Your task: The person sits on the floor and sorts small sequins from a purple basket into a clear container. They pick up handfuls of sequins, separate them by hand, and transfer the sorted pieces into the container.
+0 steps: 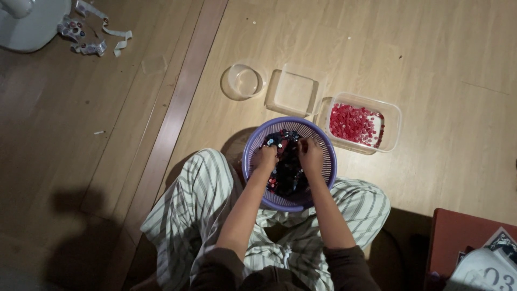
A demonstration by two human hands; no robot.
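Left hand: the left hand [265,158] is down inside the purple basket [253,141], fingers curled into the heap of small pieces; whether it pinches any one piece cannot be told.
Right hand: the right hand [311,151] is in the same basket, just beside the left, fingers bent down onto the pieces; its grip cannot be told either.
Pieces: the small pieces [288,172] are a dark mixed pile with bits of blue, red and white, filling the middle of the basket.
Basket: round, slotted wall, standing on the wooden floor [431,54] between the person's knees, touching the striped trousers [194,210].
Red tub: a clear rectangular tub [392,116] with red pieces [355,124] inside stands just beside the basket's right rim.
Empty tub: a clear square tub [293,92] sits beyond the basket, near the red tub.
Cup: a clear round cup [243,81] stands left of the square tub.
Far left corner: a white fan base [32,27] with strips of tape [97,40] beside it.
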